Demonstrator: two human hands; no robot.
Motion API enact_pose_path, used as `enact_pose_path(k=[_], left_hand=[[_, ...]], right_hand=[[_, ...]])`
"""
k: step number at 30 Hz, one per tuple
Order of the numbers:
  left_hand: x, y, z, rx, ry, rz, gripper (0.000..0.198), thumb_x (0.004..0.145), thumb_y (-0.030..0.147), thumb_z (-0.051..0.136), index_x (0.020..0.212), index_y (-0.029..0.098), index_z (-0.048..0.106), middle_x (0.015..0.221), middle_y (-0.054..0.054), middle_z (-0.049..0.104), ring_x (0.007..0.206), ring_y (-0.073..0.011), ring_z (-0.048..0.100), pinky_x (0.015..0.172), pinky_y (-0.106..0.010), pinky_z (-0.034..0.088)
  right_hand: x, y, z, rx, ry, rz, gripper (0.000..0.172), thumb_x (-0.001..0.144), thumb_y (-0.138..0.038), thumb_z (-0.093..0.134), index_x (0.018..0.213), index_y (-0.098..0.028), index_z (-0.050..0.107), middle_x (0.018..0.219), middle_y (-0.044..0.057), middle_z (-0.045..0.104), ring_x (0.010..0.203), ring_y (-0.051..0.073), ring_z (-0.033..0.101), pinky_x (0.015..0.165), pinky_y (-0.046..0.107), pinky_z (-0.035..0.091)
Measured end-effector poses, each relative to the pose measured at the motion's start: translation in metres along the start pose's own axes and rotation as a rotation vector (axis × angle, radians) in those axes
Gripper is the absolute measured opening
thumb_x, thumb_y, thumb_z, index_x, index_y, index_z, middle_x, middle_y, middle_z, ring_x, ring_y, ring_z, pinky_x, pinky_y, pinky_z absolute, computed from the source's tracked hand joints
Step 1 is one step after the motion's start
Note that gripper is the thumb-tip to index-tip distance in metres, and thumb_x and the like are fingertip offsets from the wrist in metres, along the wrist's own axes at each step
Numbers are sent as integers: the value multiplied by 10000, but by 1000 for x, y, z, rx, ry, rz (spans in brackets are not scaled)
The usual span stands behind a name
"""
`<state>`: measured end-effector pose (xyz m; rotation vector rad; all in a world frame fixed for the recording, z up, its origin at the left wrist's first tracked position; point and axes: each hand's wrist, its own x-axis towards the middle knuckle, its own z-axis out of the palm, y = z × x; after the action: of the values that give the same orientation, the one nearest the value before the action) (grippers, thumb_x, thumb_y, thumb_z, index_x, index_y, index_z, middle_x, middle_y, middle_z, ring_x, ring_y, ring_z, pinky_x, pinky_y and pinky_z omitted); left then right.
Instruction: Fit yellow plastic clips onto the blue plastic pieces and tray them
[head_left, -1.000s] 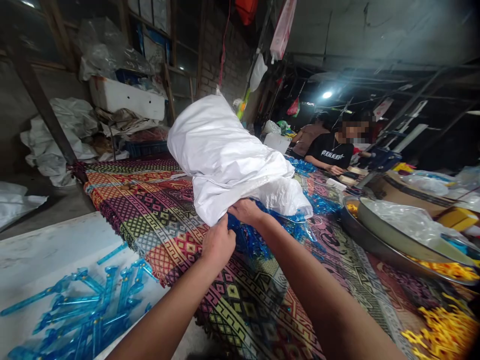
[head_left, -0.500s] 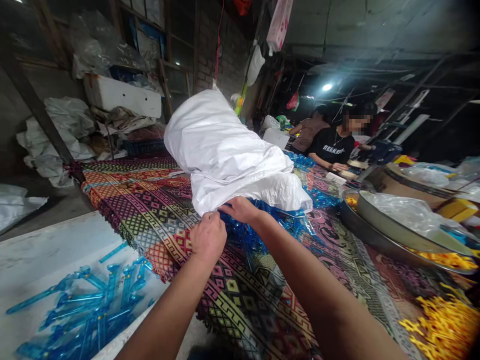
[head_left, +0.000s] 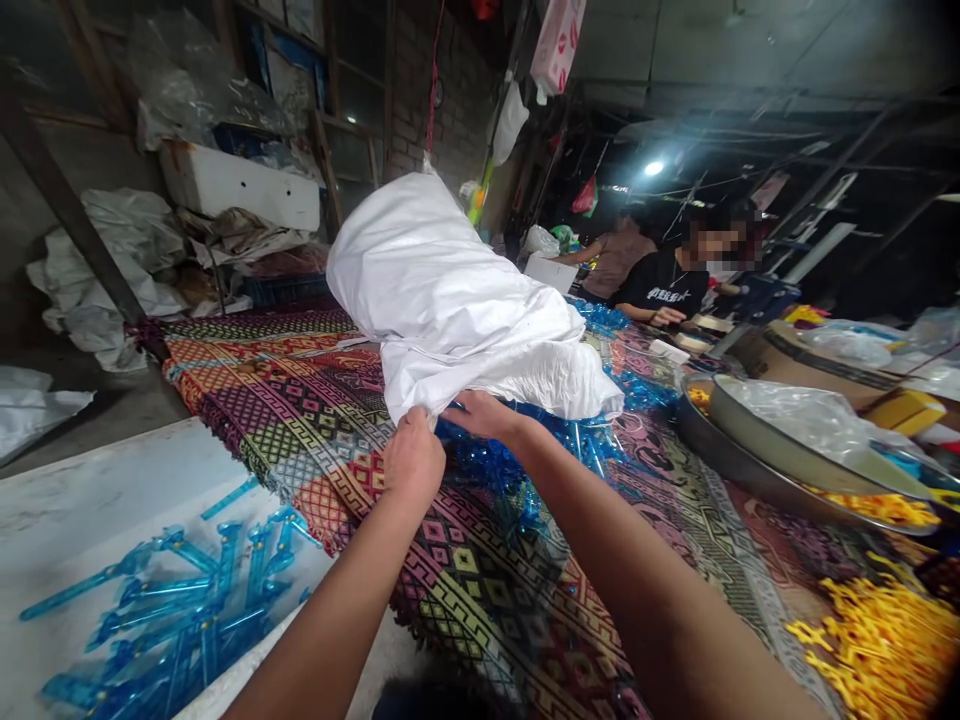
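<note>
A bulging white woven sack (head_left: 442,290) lies on a multicoloured patterned cloth (head_left: 300,420), with a thinner plastic liner showing at its mouth. My left hand (head_left: 412,460) is shut on the sack's lower edge. My right hand (head_left: 484,417) grips the edge a little further right, its fingers against the white material. Just below it, a heap of blue plastic pieces (head_left: 487,465) lies on the cloth, and part of that heap is hidden under the sack.
At lower left, a white board (head_left: 75,500) carries several blue plastic rods (head_left: 172,620). A metal tray (head_left: 750,450) and yellow plastic pieces (head_left: 877,640) are at right. Two seated people (head_left: 660,285) work beyond the cloth. Piled white sacks (head_left: 97,260) lie at left.
My left hand has risen onto the sack's lower edge and now pinches it. The sack's mouth has shifted slightly, and the view has tilted a little.
</note>
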<state>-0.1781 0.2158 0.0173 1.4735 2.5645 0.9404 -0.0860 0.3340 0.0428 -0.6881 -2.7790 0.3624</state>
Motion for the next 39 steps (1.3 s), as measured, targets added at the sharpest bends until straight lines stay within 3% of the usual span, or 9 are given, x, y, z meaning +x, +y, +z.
enact_pose_path(k=[6,11,14,20,24,29,32,37,39], left_hand=[[8,-8,11,-875,12,-82,135,593,67,412,622,198,416,601,34,429,615,-121,483,580,-216,387],[9,-5,17,-1082,-53,-82,142,500,98,411,599,188,366,547,59,383,512,-89,407,477,-186,331],[8,-5,18,-1121,-50,-87,139,508,119,435,619,186,387,566,60,407,524,-88,416,490,-189,336],[9,-9,17,-843,43,-190,199,549,207,605,712,183,493,635,42,485,583,-120,449,545,-232,338],[8,-8,17,-744,32,-106,81,573,114,515,619,178,496,590,35,479,579,-121,436,554,-235,327],[6,-7,18,-817,-6,-49,130,608,84,420,633,178,507,571,37,491,543,-118,463,508,-217,365],[3,-9,13,-759,52,-39,137,626,80,431,656,177,525,622,6,527,623,-154,521,600,-267,438],[-15,4,-5,-416,521,457,227,745,83,441,923,149,566,998,-125,585,1042,-236,523,930,-409,415],[-21,20,-9,-357,479,746,214,790,79,410,898,164,572,972,-106,599,1066,-218,522,964,-399,405]], right_hand=[[-32,27,-33,78,-194,-24,266,769,-281,596,1000,-196,697,874,-19,727,766,164,644,689,219,450],[-30,24,-31,62,136,40,259,781,-306,565,898,-129,713,873,51,715,798,197,625,701,250,430],[-17,8,-14,128,195,49,313,783,-333,559,969,-108,674,929,69,694,817,194,603,668,244,427],[-16,8,-25,-15,-15,186,188,737,-292,607,803,-143,700,685,1,670,696,166,601,593,213,411],[-16,13,-40,-138,52,210,189,725,-162,577,870,-143,696,894,78,697,885,240,614,734,278,431],[-8,-1,-18,-176,-4,98,401,772,-319,593,1138,-153,591,1127,99,643,1036,224,583,827,272,436],[-11,-5,-11,-250,-86,96,333,752,-349,618,1036,-177,649,1048,78,680,991,227,609,817,269,444],[-24,16,-26,-359,-45,223,354,903,-316,371,1061,-147,637,1065,122,666,1001,239,609,851,315,439],[-27,28,-30,-413,-30,302,389,907,-225,313,1146,-78,582,1143,191,616,1062,275,577,884,374,427]])
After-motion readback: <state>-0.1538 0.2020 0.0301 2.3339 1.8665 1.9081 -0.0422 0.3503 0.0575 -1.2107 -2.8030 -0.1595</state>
